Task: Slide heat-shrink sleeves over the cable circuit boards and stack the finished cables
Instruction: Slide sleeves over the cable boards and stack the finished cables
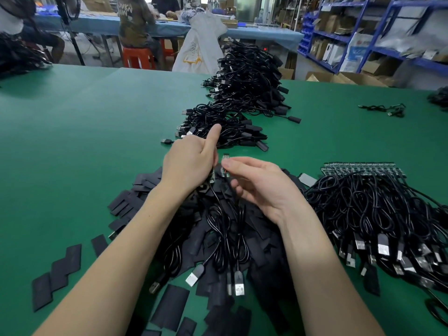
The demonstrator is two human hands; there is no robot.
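Observation:
My left hand [189,163] holds a small circuit board [212,176] on a black cable, its index finger stretched out. My right hand [257,183] pinches a second circuit board [225,163] between thumb and fingers, close beside the first. Their cables [225,229] hang down over a heap of flat black heat-shrink sleeves [218,238], with USB plugs [238,284] at the near end. A stack of sleeved cables [223,127] lies just beyond my hands, and a taller one [249,76] farther back. Bare-board cables [378,204] are heaped at the right.
The green table [84,132] carries loose sleeves [58,270] at the near left. A few cables [385,109] lie at the far right. People sit at a blue bench behind, by a red stool [138,57]. Blue shelving [373,32] with boxes stands at the back right.

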